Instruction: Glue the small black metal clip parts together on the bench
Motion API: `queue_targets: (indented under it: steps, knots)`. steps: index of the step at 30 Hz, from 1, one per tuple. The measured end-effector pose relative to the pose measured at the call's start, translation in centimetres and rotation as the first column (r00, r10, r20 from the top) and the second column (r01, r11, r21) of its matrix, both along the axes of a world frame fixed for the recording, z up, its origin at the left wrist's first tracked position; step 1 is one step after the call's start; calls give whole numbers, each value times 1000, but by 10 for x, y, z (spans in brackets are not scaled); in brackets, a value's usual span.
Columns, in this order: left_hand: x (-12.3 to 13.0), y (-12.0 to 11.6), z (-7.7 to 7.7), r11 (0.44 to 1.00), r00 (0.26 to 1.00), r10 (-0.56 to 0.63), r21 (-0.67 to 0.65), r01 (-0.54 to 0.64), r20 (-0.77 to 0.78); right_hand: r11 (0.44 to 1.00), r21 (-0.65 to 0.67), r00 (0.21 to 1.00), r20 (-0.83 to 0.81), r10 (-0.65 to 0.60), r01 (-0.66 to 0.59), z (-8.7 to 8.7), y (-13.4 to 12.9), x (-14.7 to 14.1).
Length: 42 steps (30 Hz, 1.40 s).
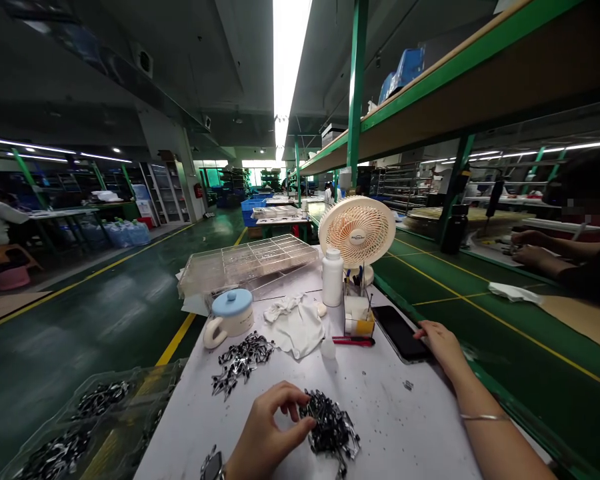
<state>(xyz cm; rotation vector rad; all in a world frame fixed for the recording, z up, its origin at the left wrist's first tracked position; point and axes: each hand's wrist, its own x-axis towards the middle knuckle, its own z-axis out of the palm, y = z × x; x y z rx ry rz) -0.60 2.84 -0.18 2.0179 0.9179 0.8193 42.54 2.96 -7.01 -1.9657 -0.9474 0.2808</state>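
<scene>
My left hand (275,427) is at the left edge of a dark heap of small black-and-silver metal parts (330,423). Its thumb and fingers curve apart, with the fingertips against the heap; nothing shows between them. A watch (213,465) is on that wrist. My right hand (443,343) rests at the table's right side, its fingers loosely stretched and touching the edge of a black smartphone (400,333) that lies flat with a dark screen. Farther left is a looser, more spread pile of similar small parts (243,360); their exact kind is too small to tell.
Behind the piles stand a blue-lidded mug (233,312), a crumpled white cloth (297,327), a white bottle (333,277), a fan (357,233) and a tool holder (359,317) with a red cutter (353,341). A divided clear tray (250,260) lies at the back; another tray (125,400) sits lower left.
</scene>
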Motion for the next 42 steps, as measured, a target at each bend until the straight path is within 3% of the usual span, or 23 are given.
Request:
queue_targets:
  steps: [6,13,26,42]
  knots:
    - [0,0,-1,1000,1000,-9,-23,9,-4,998,-12,998,0,67,-67,-3,3,-2]
    - [1,-2,-1,998,1000,-5,-58,4,0,999,-38,1000,-4,13,-13,-5,4,2]
    - [-1,0,-4,996,1000,-11,-86,10,0,992,-103,997,-45,65,-70,0,1,-1]
    - [0,-1,0,997,1000,7,-73,-7,-5,995,-78,995,-78,63,-70,4,-2,-5]
